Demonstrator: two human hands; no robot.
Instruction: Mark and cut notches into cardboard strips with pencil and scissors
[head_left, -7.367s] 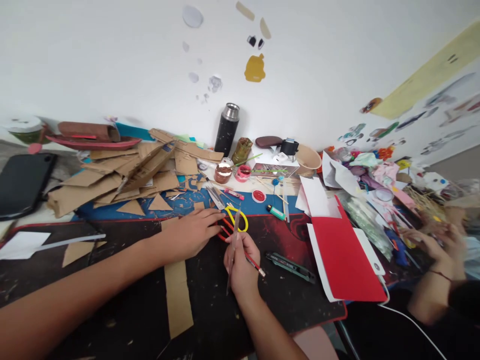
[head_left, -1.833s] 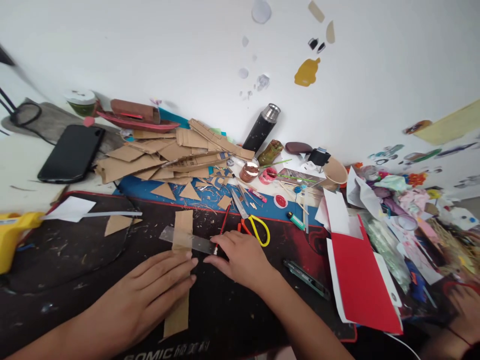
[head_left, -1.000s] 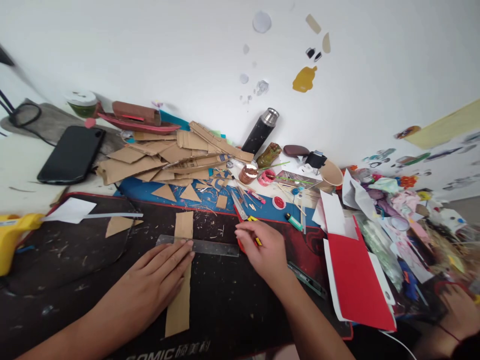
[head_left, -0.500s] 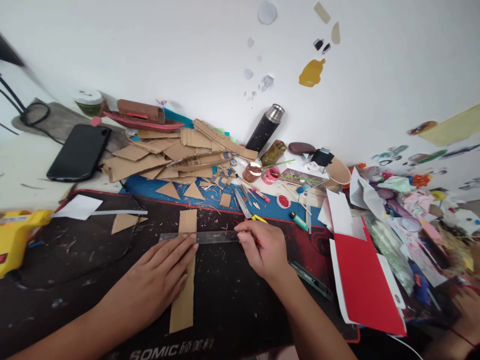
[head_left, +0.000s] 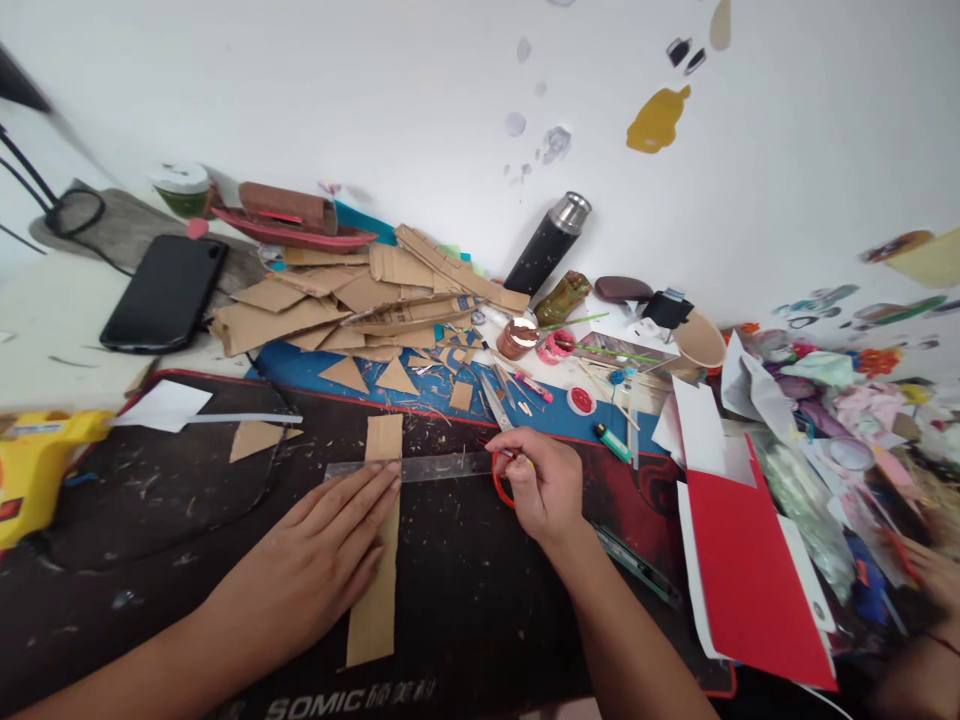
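Note:
My left hand (head_left: 319, 545) lies flat, its fingers stretched over a clear ruler (head_left: 442, 467) and a narrow cardboard strip (head_left: 373, 620). The ruler crosses the strip near its far end, and the hand covers part of both. My right hand (head_left: 544, 480) is closed at the ruler's right end, thumb and fingers pinched around a thin, dark, pen-like stick (head_left: 512, 455), mostly hidden. A red loop, like a scissors handle (head_left: 501, 488), shows beside these fingers. Metal blades (head_left: 495, 403) lie just beyond the hand.
A yellow glue gun (head_left: 45, 470) lies at left, a black phone (head_left: 165, 293) behind it. Cardboard scraps (head_left: 300, 320), paint jars (head_left: 517, 338) and a black flask (head_left: 547, 245) stand along the back. A cutter (head_left: 637, 565) and red sheet (head_left: 757, 570) lie right; another person's hand (head_left: 934, 575) is at far right.
My right hand has drawn slightly back from the ruler's end, its fingers more curled, and the red loop now shows. The left hand stays on the ruler. The whole view has shifted a little.

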